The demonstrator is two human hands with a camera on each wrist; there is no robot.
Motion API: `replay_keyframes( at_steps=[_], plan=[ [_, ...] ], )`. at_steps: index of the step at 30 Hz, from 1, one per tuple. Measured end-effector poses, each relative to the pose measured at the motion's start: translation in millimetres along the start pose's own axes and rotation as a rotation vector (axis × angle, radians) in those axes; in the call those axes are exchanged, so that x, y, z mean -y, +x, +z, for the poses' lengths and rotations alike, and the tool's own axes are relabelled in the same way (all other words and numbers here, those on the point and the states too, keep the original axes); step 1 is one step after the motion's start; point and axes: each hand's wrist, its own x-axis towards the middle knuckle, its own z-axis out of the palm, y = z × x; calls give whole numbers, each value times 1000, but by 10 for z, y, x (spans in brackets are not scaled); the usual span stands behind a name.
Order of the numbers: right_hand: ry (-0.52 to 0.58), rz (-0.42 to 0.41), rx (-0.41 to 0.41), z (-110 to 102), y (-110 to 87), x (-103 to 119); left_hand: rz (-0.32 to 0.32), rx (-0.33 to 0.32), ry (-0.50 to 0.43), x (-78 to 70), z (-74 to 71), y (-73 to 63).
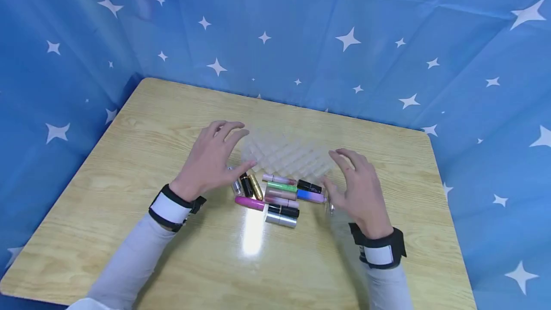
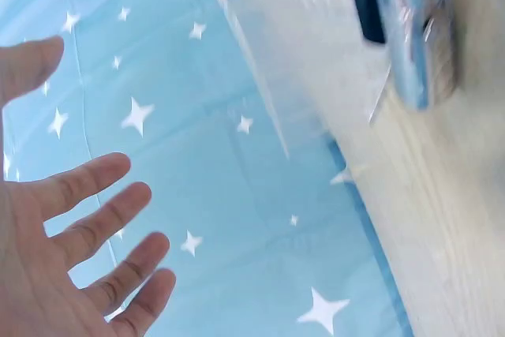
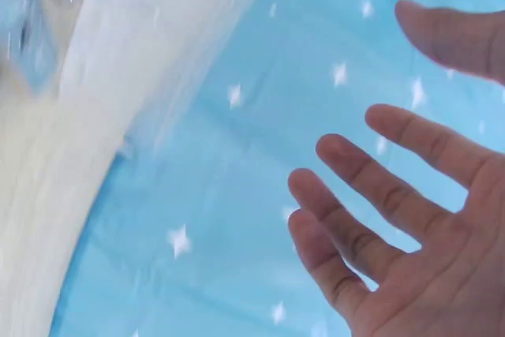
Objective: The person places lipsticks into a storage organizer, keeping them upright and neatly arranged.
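A clear plastic organizer (image 1: 288, 154) divided into small compartments lies on the table between the two hands. My left hand (image 1: 213, 157) is at its left end with fingers spread; the left wrist view shows nothing in this hand (image 2: 87, 234). At the right end is my right hand (image 1: 357, 185), its fingers (image 3: 387, 187) parted and holding nothing. In front of the organizer lie several lipstick and gloss tubes: a magenta tube (image 1: 249, 203), a gold tube (image 1: 256, 187), a green tube (image 1: 281, 186), a blue-purple tube (image 1: 311, 196) and a silver tube (image 1: 281, 219).
The wood-grain table (image 1: 206, 262) extends around the tubes. Behind it hangs a blue curtain (image 1: 301, 27) with white stars. A clear tube (image 1: 330, 206) lies close by the right hand, partly hidden. Black straps with white patches wrap both wrists.
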Motion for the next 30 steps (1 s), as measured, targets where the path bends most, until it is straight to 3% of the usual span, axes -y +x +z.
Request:
replay_keyframes(
  at_steps=[6,12,22,30],
  plan=[
    [56,-109,61,188,-64,272,82,6,-57,-145,36,-196],
    [128,-193,169,409,-88,503,142,65,-123,-251,130,-392],
    [130,-184,447,503,-291,653,226,155,-188,-471,393,-631],
    [82,-183,424,561,-370,713,269,191,-239,-638,542,-683]
  ],
)
